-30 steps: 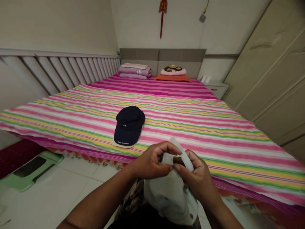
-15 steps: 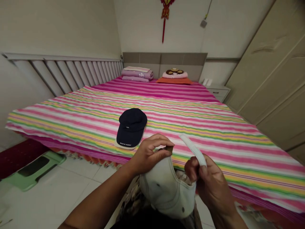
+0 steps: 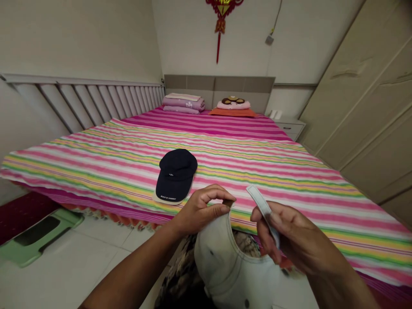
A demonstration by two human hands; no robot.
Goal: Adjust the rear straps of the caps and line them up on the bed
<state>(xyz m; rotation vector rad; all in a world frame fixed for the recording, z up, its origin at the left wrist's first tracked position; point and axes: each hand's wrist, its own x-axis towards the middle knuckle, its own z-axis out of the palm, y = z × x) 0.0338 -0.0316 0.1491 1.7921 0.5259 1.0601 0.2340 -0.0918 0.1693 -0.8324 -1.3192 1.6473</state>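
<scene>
A whitish cap [image 3: 219, 253] with some stains hangs over my lap, its back opening facing up. My left hand [image 3: 202, 208] is closed on the cap's edge, pinching it beside a small brownish buckle [image 3: 228, 202]. In my right hand [image 3: 286, 227] is the cap's pale adjusting strap [image 3: 259, 201], gripped between thumb and fingers. The strap's free end points up and left, apart from the buckle. Beyond my left hand a navy cap [image 3: 177, 171] lies on the bed, its brim toward me.
A striped sheet [image 3: 244, 163] covers the bed. Folded purple bedding [image 3: 183, 103] and an orange pillow [image 3: 233, 112] lie by the headboard. A green stool [image 3: 38, 240] stands on the floor at left. A white nightstand [image 3: 288, 127] is at the far right.
My right hand has turned and shifted slightly right with the strap, so more of its fingers show. The strap's tip is a little lower. My left hand keeps its pinch.
</scene>
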